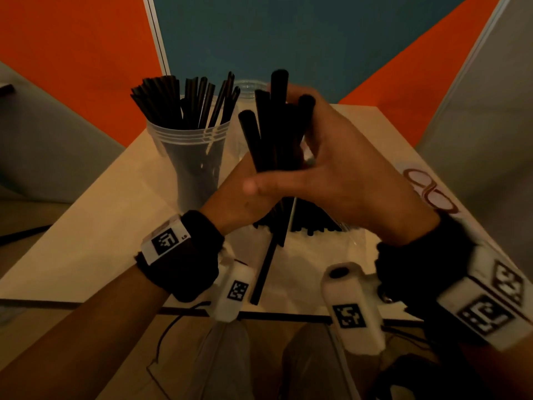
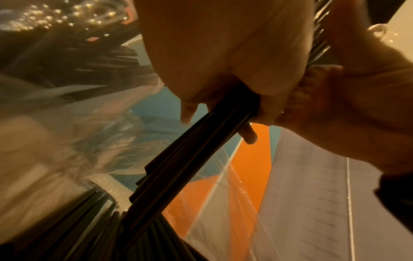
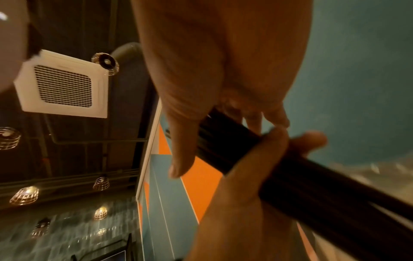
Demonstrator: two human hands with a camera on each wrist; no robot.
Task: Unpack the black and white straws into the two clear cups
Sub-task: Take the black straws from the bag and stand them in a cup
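Note:
A bundle of black straws stands upright over the table, held by both hands. My left hand grips it low, fingers curled round the straws. My right hand wraps it higher, its thumb lying across the left hand; in the right wrist view its fingers curl over the straws. At the left stands a clear cup filled with black straws. A second clear cup is mostly hidden behind the bundle. One black straw lies loose on the table.
A clear plastic bag with more black straws lies on the light wooden table under my hands. Orange and teal wall panels rise close behind the cups. The table's near edge runs just below my wrists.

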